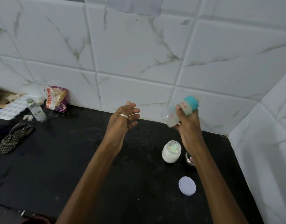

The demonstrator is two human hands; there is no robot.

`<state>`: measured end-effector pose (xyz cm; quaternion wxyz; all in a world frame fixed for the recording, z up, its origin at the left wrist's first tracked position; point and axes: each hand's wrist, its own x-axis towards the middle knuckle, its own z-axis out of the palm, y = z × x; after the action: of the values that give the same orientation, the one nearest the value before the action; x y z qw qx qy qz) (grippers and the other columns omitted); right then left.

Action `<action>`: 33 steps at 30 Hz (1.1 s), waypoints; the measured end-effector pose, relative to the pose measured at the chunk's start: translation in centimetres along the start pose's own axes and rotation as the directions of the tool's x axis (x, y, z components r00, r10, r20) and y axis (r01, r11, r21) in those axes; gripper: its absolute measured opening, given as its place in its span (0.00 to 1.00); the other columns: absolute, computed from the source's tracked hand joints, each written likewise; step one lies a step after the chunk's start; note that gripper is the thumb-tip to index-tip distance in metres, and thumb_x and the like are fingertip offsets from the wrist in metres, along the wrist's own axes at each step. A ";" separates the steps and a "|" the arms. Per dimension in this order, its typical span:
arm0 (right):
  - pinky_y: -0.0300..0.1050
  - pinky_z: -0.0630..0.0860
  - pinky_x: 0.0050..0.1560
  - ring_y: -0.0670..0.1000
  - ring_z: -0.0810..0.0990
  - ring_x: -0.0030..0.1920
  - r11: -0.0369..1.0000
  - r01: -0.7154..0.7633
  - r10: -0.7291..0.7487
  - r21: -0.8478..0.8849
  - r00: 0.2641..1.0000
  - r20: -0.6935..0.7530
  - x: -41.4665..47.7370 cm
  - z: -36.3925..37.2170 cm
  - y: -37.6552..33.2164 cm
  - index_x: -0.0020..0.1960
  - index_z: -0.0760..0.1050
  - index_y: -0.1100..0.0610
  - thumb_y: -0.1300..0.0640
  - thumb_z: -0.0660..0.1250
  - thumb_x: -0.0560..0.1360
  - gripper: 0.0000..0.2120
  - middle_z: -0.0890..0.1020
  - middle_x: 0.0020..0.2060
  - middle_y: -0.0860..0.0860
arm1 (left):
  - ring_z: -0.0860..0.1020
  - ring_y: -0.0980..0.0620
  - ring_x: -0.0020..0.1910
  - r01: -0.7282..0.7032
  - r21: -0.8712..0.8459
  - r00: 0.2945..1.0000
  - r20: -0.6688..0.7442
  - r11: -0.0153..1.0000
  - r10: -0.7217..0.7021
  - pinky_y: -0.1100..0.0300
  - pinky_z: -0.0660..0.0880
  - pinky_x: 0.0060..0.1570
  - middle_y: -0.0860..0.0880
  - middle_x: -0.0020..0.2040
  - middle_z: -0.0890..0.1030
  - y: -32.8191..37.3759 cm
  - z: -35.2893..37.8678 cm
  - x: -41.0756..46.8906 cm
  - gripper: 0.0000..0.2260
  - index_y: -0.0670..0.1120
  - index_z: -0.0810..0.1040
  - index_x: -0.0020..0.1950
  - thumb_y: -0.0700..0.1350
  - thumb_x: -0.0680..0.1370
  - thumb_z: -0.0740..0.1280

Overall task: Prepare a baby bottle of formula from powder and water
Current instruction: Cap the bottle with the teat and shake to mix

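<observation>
The blurred clear baby bottle (pixel 179 110), teal-collared, lies tilted with its top toward the upper right, gripped by the right hand (pixel 188 125); the left hand (pixel 122 120) hangs spread, empty.

A wide bare stretch of the black counter (pixel 66 159) is left free at the centre and near left. On the right, passage is narrowed by the powder jar (pixel 171 151), the white lid (pixel 187 185) and the side wall (pixel 265 151). The far left is blocked by clutter: a water bottle (pixel 36 110), a packet (pixel 56 98) and a checked cloth (pixel 14 137).

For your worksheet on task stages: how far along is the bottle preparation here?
Done: powder jar open, lid off beside it, teal cap on the bottle. In hand: the right hand holds the blurred bottle tilted; the left hand is empty. Left: closing the jar.
</observation>
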<state>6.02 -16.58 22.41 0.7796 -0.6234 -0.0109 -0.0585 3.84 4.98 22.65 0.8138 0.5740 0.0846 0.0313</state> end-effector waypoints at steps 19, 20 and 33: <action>0.62 0.79 0.63 0.58 0.81 0.64 0.993 -0.027 0.048 -0.116 0.981 0.186 -0.3 -0.4 0.1 0.69 0.71 0.50 0.36 0.80 0.65 0.39 0.81 0.63 0.56 | 0.84 0.49 0.56 -0.007 0.008 1.000 0.008 1.000 0.007 0.54 0.79 0.55 0.47 0.57 0.86 -0.4 -0.1 -0.5 0.15 0.48 0.82 0.61 0.55 0.84 0.62; 0.61 0.80 0.61 0.58 0.81 0.65 0.998 -0.035 0.041 -0.045 0.988 0.152 -0.3 -0.3 -0.1 0.70 0.70 0.52 0.38 0.79 0.67 0.38 0.81 0.63 0.57 | 0.84 0.49 0.56 -0.006 0.006 1.000 0.005 1.000 0.005 0.54 0.79 0.55 0.47 0.57 0.86 -0.4 -0.1 -0.4 0.15 0.48 0.82 0.61 0.55 0.84 0.62; 0.62 0.80 0.61 0.61 0.81 0.64 1.000 0.006 -0.005 -0.005 0.996 0.093 0.6 0.1 -0.7 0.69 0.69 0.52 0.41 0.79 0.69 0.36 0.80 0.61 0.59 | 0.84 0.49 0.55 0.004 0.001 1.000 0.016 1.000 -0.004 0.54 0.78 0.54 0.48 0.54 0.86 -0.7 -0.5 -0.3 0.16 0.48 0.82 0.60 0.57 0.82 0.63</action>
<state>6.52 -16.68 23.18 0.7764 -0.6275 -0.0486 -0.0317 3.44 5.14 21.92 0.8142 0.5746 0.0791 0.0251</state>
